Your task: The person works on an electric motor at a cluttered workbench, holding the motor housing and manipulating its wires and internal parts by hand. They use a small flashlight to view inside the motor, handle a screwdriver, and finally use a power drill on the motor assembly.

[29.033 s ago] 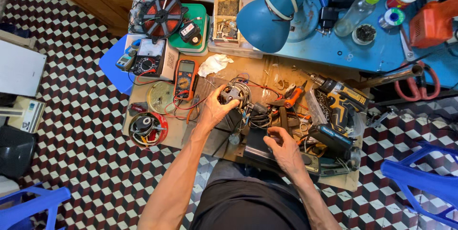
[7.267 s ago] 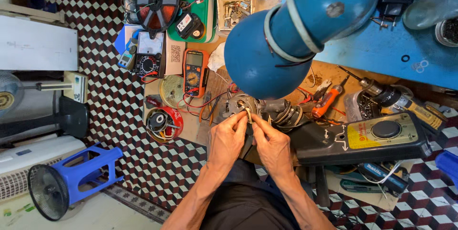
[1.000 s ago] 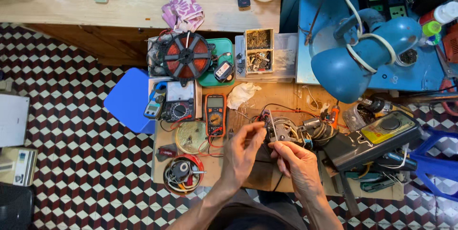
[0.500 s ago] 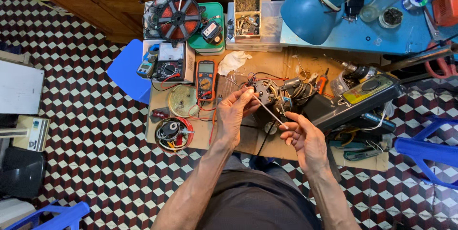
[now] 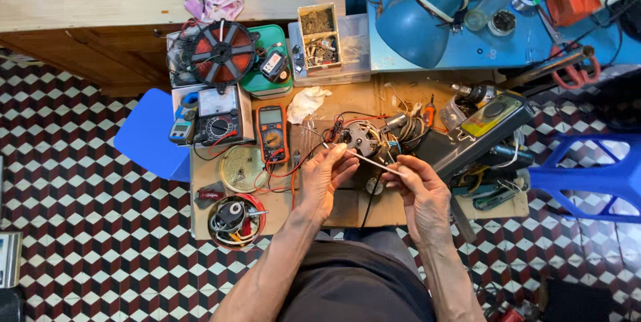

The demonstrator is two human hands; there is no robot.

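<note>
Both hands are up over the low wooden tabletop, and stretched between them is a thin pale strip, like a length of sleeving or a tie, running slantwise from upper left to lower right. The left hand has its fingers pinched shut on the upper end of the strip, right beside the small electric motor. The right hand grips the lower end, its fingers curled closed around it. The motor sits on the tabletop just beyond the hands, round metal face up, with a tangle of red and black wires bunched about it; whether the strip touches the motor I cannot tell. To the left of the motor lies an orange-edged multimeter, and farther left a grey analogue meter. Below those sits a round brass-coloured disc, and nearer the person a red-rimmed bowl holds coiled leads. A crumpled white cloth lies just above the multimeter. To the right of the hands a dark box with a yellow panel rests tilted. At the far edge stand a red-and-black spoked coil and a clear parts box, with a blue lamp shade above.
</note>
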